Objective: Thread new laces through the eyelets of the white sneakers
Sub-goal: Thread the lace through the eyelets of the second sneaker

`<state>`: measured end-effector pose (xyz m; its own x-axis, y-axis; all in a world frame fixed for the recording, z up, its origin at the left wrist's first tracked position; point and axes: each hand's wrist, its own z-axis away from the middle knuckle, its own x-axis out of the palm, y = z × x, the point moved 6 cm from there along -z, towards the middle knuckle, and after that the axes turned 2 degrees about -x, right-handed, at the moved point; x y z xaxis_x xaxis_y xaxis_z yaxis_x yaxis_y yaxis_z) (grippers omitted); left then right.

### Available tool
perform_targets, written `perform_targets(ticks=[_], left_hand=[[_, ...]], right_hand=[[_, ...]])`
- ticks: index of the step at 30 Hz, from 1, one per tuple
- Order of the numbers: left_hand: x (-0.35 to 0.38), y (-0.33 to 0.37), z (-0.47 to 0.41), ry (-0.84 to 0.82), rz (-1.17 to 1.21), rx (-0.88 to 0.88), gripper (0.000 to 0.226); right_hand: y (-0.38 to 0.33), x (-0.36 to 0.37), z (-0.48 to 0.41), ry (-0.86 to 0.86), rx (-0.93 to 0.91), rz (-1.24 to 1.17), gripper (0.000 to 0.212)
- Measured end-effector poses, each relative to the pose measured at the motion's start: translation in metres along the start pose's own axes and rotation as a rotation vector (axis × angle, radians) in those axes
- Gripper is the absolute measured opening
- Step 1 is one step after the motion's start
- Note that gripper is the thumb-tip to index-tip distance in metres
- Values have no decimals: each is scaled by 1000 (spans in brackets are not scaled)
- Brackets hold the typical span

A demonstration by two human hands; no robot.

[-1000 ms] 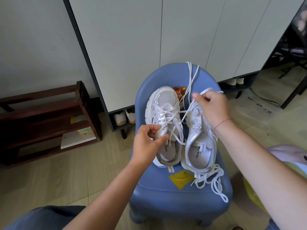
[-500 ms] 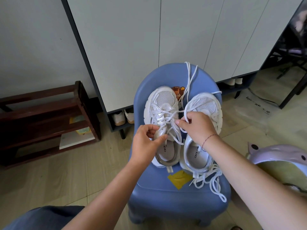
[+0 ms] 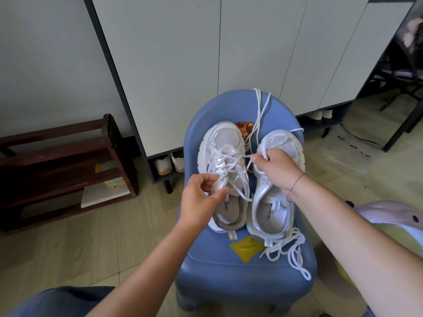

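Two white sneakers stand side by side on a small blue chair (image 3: 242, 275), toes toward the cabinet. My left hand (image 3: 201, 195) pinches the tongue of the left sneaker (image 3: 225, 143), which is partly laced. My right hand (image 3: 274, 170) lies over the right sneaker (image 3: 280, 143) and grips a white lace (image 3: 232, 157) that runs taut from the left sneaker's eyelets. The lace's free length trails up over the chair back. Another loose white lace (image 3: 290, 250) lies bunched by the right sneaker's heel.
White cabinet doors (image 3: 206, 53) stand right behind the chair, with shoes tucked under them. A dark wooden rack (image 3: 64, 161) sits at the left. A pale purple and yellow object (image 3: 389, 220) is at the right edge. A yellow sticker (image 3: 246, 248) marks the seat.
My right hand came down from the right sneaker's toe to the lacing between the shoes, then pulled the lace a little to the right. My left hand stayed on the tongue.
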<state>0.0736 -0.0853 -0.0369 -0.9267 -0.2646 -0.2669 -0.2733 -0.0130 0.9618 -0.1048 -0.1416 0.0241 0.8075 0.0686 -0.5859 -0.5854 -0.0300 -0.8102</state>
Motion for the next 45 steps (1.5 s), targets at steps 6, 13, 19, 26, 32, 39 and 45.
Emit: perform_targets(ticks=[6, 13, 19, 26, 32, 39, 45], left_hand=[[-1, 0, 1, -3, 1, -2, 30], [2, -2, 0, 6, 9, -11, 31], [0, -2, 0, 7, 2, -8, 31], [1, -1, 0, 3, 7, -4, 31], [1, 1, 0, -4, 4, -5, 33], [2, 1, 0, -12, 2, -1, 32], [3, 2, 1, -15, -4, 6, 32]], right_hand=[[-17, -85, -27, 489, 49, -346, 34], [-14, -53, -23, 111, -18, -43, 33], [-10, -22, -10, 16, -88, 109, 53], [-28, -23, -10, 259, -236, 281, 27], [-31, 37, -12, -171, -361, 297, 7], [-33, 43, -13, -227, -378, 494, 10], [-32, 39, -14, -116, -424, 575, 15]])
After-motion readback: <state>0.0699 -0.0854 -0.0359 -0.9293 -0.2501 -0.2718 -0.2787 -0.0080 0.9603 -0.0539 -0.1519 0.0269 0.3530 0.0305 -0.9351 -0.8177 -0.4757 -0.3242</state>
